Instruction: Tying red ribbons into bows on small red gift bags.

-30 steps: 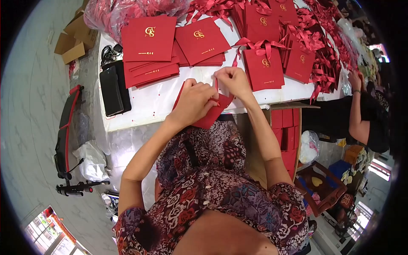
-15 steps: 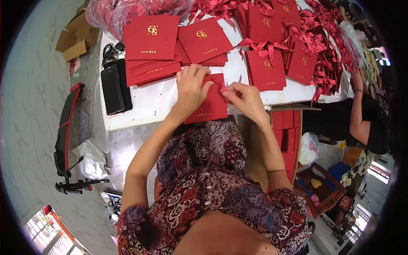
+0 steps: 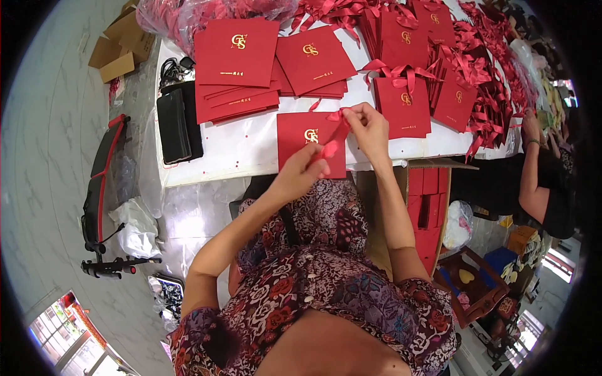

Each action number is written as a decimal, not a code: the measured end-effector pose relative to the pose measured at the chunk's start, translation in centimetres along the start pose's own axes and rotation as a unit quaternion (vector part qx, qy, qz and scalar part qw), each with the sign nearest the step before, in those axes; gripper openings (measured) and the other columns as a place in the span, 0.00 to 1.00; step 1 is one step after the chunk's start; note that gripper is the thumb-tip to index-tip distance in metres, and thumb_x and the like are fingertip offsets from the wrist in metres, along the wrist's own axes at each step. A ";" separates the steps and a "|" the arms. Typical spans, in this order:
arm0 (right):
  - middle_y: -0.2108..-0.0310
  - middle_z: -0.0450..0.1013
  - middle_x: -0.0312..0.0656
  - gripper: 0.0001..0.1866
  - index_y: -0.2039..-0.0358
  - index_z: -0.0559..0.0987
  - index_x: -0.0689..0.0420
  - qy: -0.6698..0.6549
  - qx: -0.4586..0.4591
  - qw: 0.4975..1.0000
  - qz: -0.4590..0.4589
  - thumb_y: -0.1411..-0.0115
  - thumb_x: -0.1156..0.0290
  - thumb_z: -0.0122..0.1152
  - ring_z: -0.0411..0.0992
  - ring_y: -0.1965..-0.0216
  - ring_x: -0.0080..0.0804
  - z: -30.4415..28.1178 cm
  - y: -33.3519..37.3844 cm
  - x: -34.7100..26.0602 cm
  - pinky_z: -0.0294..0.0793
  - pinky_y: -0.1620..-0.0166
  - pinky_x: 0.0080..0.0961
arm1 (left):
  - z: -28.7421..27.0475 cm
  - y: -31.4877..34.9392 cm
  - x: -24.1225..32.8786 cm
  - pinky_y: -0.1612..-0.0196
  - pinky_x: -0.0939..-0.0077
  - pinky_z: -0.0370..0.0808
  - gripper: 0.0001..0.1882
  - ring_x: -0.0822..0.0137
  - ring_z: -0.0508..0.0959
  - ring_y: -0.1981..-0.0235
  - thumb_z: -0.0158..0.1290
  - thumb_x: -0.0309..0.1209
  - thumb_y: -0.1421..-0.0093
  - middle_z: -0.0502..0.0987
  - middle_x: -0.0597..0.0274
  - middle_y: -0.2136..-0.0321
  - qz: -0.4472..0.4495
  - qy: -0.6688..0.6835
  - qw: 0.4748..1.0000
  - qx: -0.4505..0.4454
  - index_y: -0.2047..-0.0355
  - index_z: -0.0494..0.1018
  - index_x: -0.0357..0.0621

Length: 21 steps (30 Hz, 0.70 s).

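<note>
Thumb and fingers of the right hand (image 3: 370,130) are closed in a pinch on a narrow, shiny red satin ribbon (image 3: 335,116), near the upper right corner of a flat, square red paper pouch (image 3: 293,133) with a gold emblem. From my remote seat I see the left hand (image 3: 298,172) over the pouch's lower half, fingers curled; I cannot tell whether they grip ribbon too. The pouch lies at the near edge of a white-covered tabletop (image 3: 251,152), right in front of the person.

Taking the pouch as my clock centre, I find a pile of square red pouches (image 3: 235,53) at 11 o'clock and a second red stack (image 3: 316,59) at 12. At 2 o'clock stands a row of red pouches with ribbon bows (image 3: 401,116), with a heap of tangled red ribbons (image 3: 492,103) beyond. A black smartphone (image 3: 174,128) rests at 9, coiled black cable (image 3: 170,72) at 10. At 4, I have an open cardboard box of red pieces (image 3: 429,203); at 3, well apart, a co-worker's bare forearm (image 3: 532,169).
</note>
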State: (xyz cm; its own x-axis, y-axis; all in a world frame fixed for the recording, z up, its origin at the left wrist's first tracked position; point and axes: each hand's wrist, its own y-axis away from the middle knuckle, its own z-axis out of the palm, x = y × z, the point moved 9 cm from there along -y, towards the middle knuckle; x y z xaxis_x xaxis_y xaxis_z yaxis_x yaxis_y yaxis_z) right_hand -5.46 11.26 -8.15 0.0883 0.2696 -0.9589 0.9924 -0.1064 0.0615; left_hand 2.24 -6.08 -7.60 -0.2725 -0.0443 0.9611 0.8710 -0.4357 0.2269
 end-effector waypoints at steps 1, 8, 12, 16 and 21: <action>0.79 0.76 0.37 0.12 0.66 0.79 0.62 0.058 0.028 0.997 -0.035 0.40 0.65 0.67 0.71 0.79 0.21 -0.7 0.1 -0.8 0.71 0.73 0.23 | -1.3 0.2 -0.6 0.65 0.83 0.74 0.09 0.78 0.74 0.71 0.44 0.28 0.29 0.77 0.65 0.69 -0.050 0.011 0.999 0.001 0.53 0.68 0.38; 0.60 0.74 0.45 0.15 0.59 0.78 0.57 0.168 -0.010 0.933 -0.318 0.47 0.70 0.69 0.73 0.58 0.42 2.9 4.8 -10.8 0.74 0.57 0.34 | -5.8 -0.1 -0.4 0.58 0.78 0.77 0.17 0.74 0.78 0.65 0.40 0.34 0.26 0.80 0.62 0.63 -0.108 0.011 0.993 0.049 0.49 0.73 0.36; 0.64 0.74 0.43 0.14 0.59 0.78 0.57 0.120 -0.103 0.916 -0.370 0.48 0.73 0.67 0.73 0.61 0.42 7.2 6.8 -10.7 0.74 0.60 0.34 | -3.6 -0.7 -0.7 0.47 0.68 0.75 0.17 0.66 0.78 0.55 0.38 0.30 0.29 0.78 0.54 0.56 -0.155 0.193 0.969 0.018 0.51 0.72 0.30; 0.68 0.73 0.41 0.11 0.62 0.80 0.56 0.116 -0.092 0.926 -0.346 0.48 0.74 0.66 0.73 0.65 0.41 7.8 6.7 -8.9 0.73 0.63 0.34 | -3.5 -0.7 -2.6 0.45 0.63 0.74 0.17 0.63 0.77 0.51 0.39 0.28 0.33 0.77 0.53 0.54 -0.118 0.382 0.913 -0.078 0.52 0.72 0.30; 0.70 0.72 0.40 0.08 0.64 0.80 0.56 0.166 -0.097 0.919 -0.345 0.47 0.74 0.66 0.73 0.68 0.40 7.4 6.4 -8.5 0.73 0.66 0.33 | -3.6 -0.4 -1.2 0.46 0.61 0.74 0.18 0.62 0.77 0.54 0.42 0.31 0.33 0.77 0.54 0.57 -0.142 0.370 0.917 -0.042 0.50 0.72 0.32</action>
State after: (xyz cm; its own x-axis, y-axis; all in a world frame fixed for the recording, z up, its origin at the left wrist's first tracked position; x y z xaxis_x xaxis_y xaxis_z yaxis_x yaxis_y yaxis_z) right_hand -0.46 1.17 -1.66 -0.5777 0.4896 -0.6532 0.8161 0.3631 -0.4496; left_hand 0.77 -9.06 -9.43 -0.7128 -0.5035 0.4883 0.6965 -0.5897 0.4088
